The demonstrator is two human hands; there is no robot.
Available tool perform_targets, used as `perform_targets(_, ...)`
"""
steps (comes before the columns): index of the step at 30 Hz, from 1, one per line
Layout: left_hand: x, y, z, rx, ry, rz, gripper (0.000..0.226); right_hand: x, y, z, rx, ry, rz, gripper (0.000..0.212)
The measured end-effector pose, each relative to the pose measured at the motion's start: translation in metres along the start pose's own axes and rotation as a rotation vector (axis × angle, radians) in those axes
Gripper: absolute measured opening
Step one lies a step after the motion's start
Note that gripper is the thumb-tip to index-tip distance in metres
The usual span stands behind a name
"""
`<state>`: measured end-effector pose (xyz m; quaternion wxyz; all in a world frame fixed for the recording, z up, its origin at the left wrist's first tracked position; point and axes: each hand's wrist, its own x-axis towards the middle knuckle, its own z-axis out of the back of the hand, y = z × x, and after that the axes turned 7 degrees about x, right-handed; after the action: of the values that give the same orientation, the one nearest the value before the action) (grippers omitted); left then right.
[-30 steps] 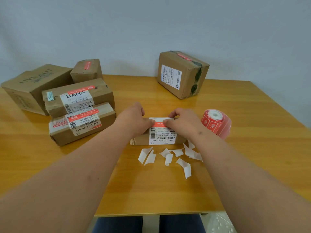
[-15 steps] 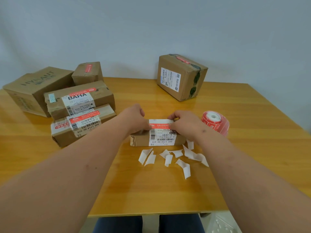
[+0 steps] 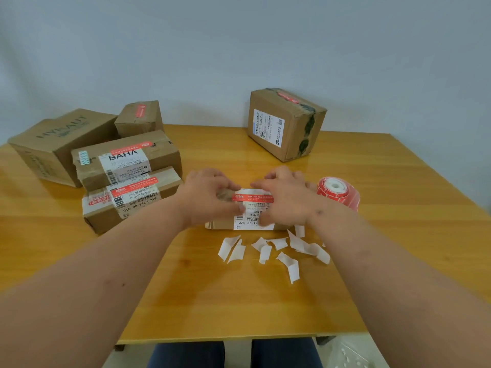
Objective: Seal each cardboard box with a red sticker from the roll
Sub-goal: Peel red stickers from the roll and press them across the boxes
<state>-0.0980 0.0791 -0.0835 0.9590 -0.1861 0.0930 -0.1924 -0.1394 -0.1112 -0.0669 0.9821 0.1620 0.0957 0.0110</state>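
Observation:
A small flat cardboard box [image 3: 221, 223] with a white barcode label lies at the table's middle. A red sticker [image 3: 252, 198] runs across its top edge. My left hand [image 3: 207, 197] covers the box's left end, thumb on the front face and fingers over the top. My right hand [image 3: 288, 199] clasps the right end the same way, fingertips by the sticker. Just right of my right hand stands the red sticker roll [image 3: 338, 193] on its white core.
Several boxes bearing red stickers sit at the left: a BAHA box [image 3: 159, 152], a flat box [image 3: 98, 216], a small box [image 3: 139, 118], and a large HYNAUT box [image 3: 53, 142]. Another box [image 3: 287, 123] stands far back. White backing scraps [image 3: 265, 251] lie before the small box.
My fingers have shifted on the small box: both hands now arch over the sticker's ends, with more of the red strip showing between them. The box has stayed in place.

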Motion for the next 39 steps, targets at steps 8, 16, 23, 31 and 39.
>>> perform_targets(8,-0.002,0.001,0.013,-0.061,0.125,-0.015,0.043,0.011,-0.007,0.003,0.088,0.041,0.066,0.061)
perform_targets(16,0.013,-0.001,0.025,-0.292,0.158,0.310,0.031,0.017,-0.006,0.006,0.326,0.051,0.093,0.050)
perform_targets(23,0.024,-0.004,0.018,0.065,0.125,0.162,0.043,0.032,-0.011,0.002,-0.001,0.003,0.006,0.041)
perform_targets(31,0.026,-0.012,0.019,0.101,0.019,0.128,0.050,0.034,-0.015,0.012,0.078,-0.261,0.038,0.036)
perform_targets(39,0.033,-0.068,0.015,-0.005,-0.114,-0.081,0.038,0.002,-0.057,0.056,0.181,-0.440,-0.189,0.032)
